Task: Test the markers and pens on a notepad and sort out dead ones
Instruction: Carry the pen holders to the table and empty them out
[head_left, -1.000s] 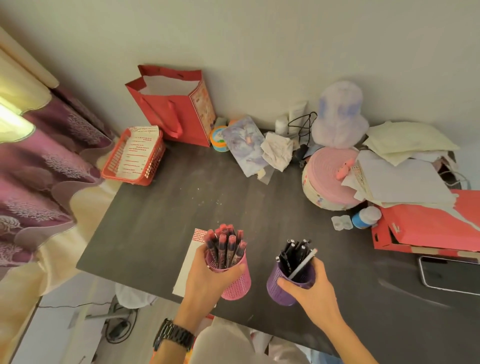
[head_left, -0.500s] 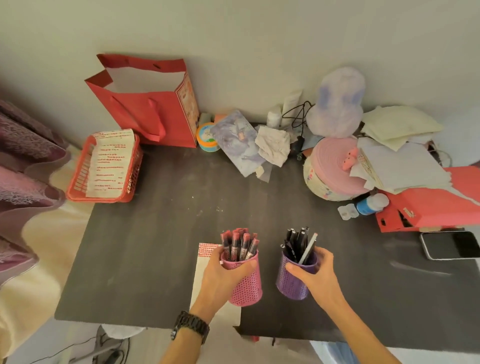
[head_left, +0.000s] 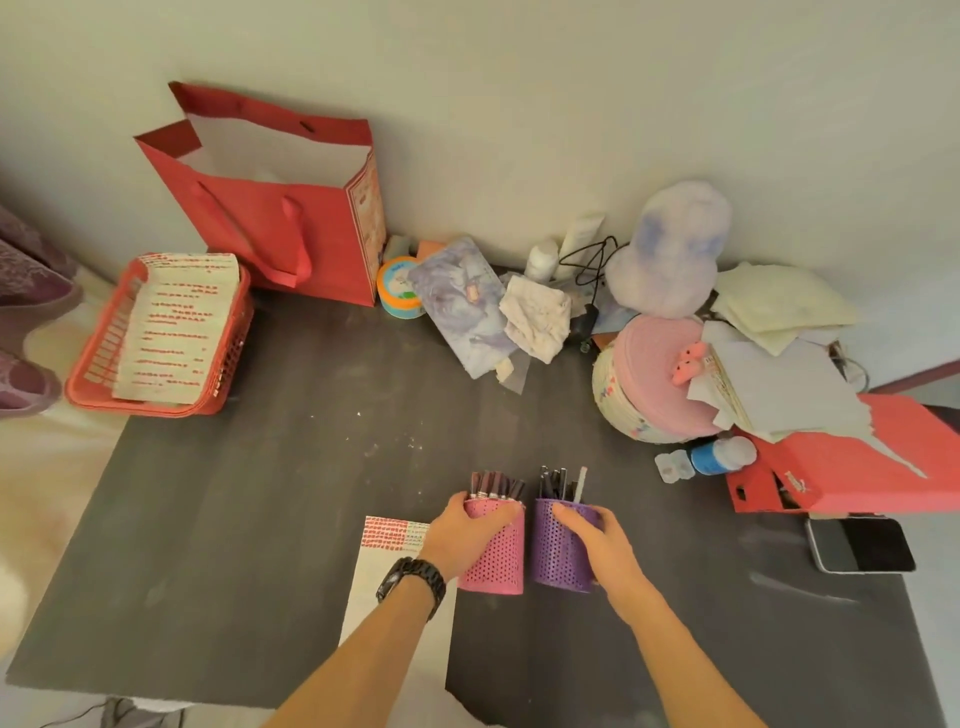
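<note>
Markers (head_left: 493, 484) in pink cup (head_left: 500, 560), L hand (head_left: 466, 536) curled round; pens (head_left: 557, 482), purple cup (head_left: 557, 552), R hand (head_left: 609, 546) same.

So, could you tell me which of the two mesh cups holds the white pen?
The purple cup, gripped by the right hand: a white pen sticks up among its dark ones. The pink cup, gripped by the left hand, holds only dark-red markers.

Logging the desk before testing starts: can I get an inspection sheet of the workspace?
Surface: dark table, pale specks.
Job's things: pink cup of markers, purple cup of pens, side by side; notepad beneath left forearm.
Clutter: red bag, orange basket, round pink box, loose papers, phone.
Hands: left hand grips pink cup; right hand grips purple cup.
Cables: black cable by wall.
Surroundings: pale wall; purple curtain at left.
</note>
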